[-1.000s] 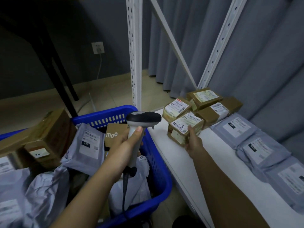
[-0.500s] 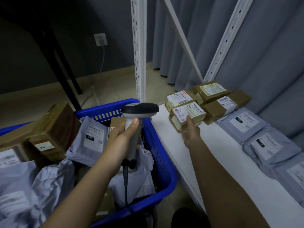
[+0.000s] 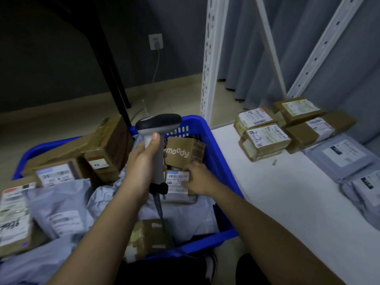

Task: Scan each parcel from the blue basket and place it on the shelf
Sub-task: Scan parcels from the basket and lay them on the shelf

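The blue basket (image 3: pixel 216 153) sits low at the left, full of brown boxes and grey mailer bags. My left hand (image 3: pixel 144 163) grips a grey-and-black barcode scanner (image 3: pixel 158 122) upright over the basket, its cable hanging down. My right hand (image 3: pixel 200 178) is inside the basket, its fingers curled on the right edge of a small labelled box (image 3: pixel 175 181) just under a brown "moody" box (image 3: pixel 181 153). The white shelf (image 3: pixel 287 202) lies to the right. On it are several brown boxes (image 3: pixel 267 138) at the back and grey mailer bags (image 3: pixel 345 155) along the right.
A white perforated shelf upright (image 3: pixel 211 58) rises just behind the basket, with a diagonal brace beside it. A black table leg (image 3: pixel 111 75) slants down at the back left. A wall socket (image 3: pixel 155 41) with a cable and grey curtains stand behind.
My right hand has left the brown box on the shelf and swung left into the basket onto the small labelled box. The view has turned left and down; the scanner stays in my left hand.
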Available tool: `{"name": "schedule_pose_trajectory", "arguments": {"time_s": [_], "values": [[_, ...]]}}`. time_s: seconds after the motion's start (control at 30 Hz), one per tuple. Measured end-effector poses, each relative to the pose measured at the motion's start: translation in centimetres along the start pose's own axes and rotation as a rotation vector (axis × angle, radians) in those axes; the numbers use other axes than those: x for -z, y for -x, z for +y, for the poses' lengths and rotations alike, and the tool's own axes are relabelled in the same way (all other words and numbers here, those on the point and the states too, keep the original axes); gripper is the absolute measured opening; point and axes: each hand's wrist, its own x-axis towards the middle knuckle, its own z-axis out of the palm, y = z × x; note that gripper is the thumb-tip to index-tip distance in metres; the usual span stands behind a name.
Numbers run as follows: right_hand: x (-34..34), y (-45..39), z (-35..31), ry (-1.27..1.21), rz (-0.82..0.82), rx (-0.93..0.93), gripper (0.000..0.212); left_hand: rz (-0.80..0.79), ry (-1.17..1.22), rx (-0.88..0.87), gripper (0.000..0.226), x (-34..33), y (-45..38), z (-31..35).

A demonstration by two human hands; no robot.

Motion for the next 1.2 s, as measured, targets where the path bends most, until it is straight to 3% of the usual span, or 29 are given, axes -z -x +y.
{"name": "schedule_pose_trajectory", "arguments": {"time_s": [0.07,0.2,0.4,0.57,0.67,0.83,1.0,1.2], "values": [[-2.3,-0.2,1.0,0.143,-0.099,-0.043,0.078,-0.012,-0.031,-0.015,0.026,0.6,-0.1,-0.1],[-3.6,-0.1,2.3,0.18,-0.101,-0.058,0.097,-0.059,-0.06,-0.021,0.028,1.3,-0.4,-0.4],[-4.0,0.6,3.2,0.198,-0.071,-0.004,0.078,-0.093,-0.036,-0.006,0.026,1.2,-0.5,-0.5],[0.4,2.5,1.6,0.083,-0.062,0.021,0.102,-0.114,-0.028,-0.013,0.03,0.7,-0.3,-0.3],[4.1,5.1,0.4,0.109,0.025,0.031,0.109,-0.145,0.017,-0.029,0.02,0.1,0.5,0.1],[9.5,10.9,-0.2,-0.015,0.316,0.061,0.083,-0.226,0.106,-0.055,0.019,-0.9,2.2,0.9],[12.0,14.9,1.7,0.063,0.649,-0.031,0.084,-0.332,-0.009,-0.014,0.034,-1.7,2.9,0.7],[12.6,17.0,5.9,0.174,0.726,-0.204,0.087,-0.584,-0.202,-0.005,0.047,-3.4,4.7,0.8]]}}
